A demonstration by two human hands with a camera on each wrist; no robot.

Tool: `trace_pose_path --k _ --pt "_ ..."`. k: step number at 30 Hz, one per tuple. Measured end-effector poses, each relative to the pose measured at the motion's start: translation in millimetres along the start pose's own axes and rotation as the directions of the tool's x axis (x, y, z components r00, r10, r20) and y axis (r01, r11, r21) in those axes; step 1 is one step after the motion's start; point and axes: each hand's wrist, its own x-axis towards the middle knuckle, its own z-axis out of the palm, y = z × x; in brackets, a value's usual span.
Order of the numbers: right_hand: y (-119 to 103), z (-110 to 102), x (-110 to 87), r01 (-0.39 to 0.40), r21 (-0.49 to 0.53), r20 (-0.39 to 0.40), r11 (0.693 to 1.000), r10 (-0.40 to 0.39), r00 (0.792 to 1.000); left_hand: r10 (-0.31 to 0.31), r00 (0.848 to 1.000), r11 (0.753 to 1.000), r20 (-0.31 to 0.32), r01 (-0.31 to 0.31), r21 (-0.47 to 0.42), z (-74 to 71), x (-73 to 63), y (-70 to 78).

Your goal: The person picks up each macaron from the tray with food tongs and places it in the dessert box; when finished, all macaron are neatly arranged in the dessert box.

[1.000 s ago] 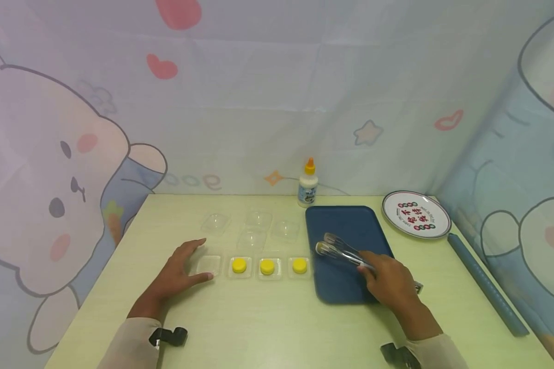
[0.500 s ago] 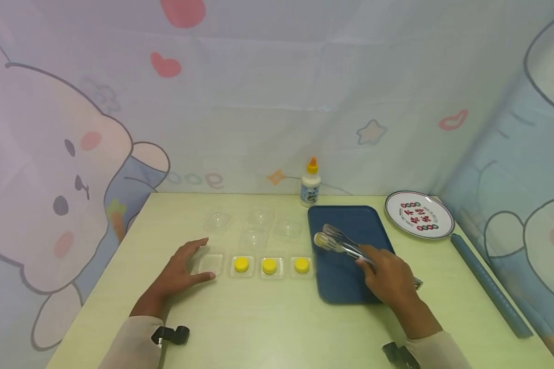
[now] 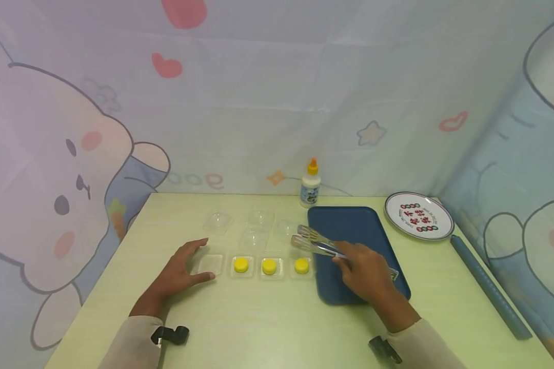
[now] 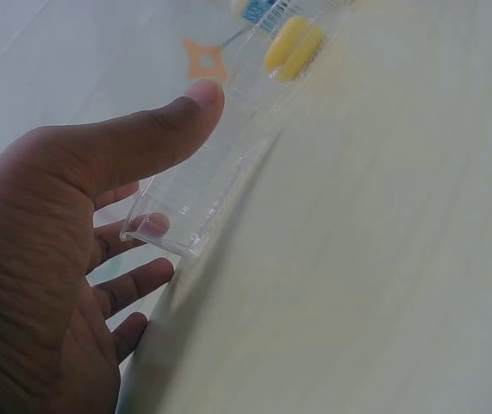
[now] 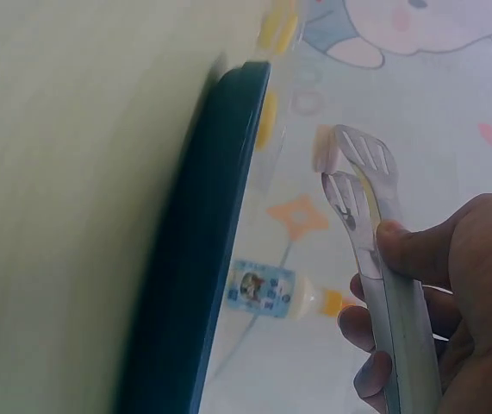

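Observation:
My right hand (image 3: 367,271) grips metal tongs (image 3: 323,248), raised above the left part of the blue tray (image 3: 351,220). In the right wrist view, a small pale pinkish piece (image 5: 323,148) shows at the slotted tips of the tongs; its kind is unclear. My left hand (image 3: 177,274) lies on the table, thumb and fingers spread around a clear plastic box base (image 3: 211,264) with nothing in it. Right of it, in a row, stand more clear bases, each with a yellow macaron (image 3: 241,264), (image 3: 269,266), (image 3: 301,265).
Several clear domed lids (image 3: 254,238) lie behind the row. A glue bottle (image 3: 310,189) with an orange tip stands at the back. On the right are a white plate (image 3: 419,215) with red writing and a long grey-blue bar (image 3: 489,287). A printed curtain (image 3: 268,102) closes the back.
My right hand has carried the tongs leftward, from above the tray until the tips pass its left edge near the lids. The left hand stays by the box base.

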Motion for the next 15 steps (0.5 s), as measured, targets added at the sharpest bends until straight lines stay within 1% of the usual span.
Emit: trace_pose_path --k 8,15 --pt "-26 14 15.9 0.053 0.046 0.013 0.998 -0.054 0.998 0.004 1.0 1.0 -0.012 -0.004 0.003 0.7 0.3 1.2" --pt "-48 28 26.6 0.05 0.07 0.076 0.996 -0.055 0.996 -0.001 1.0 1.0 -0.002 0.001 0.018 -0.9 0.2 -0.3"
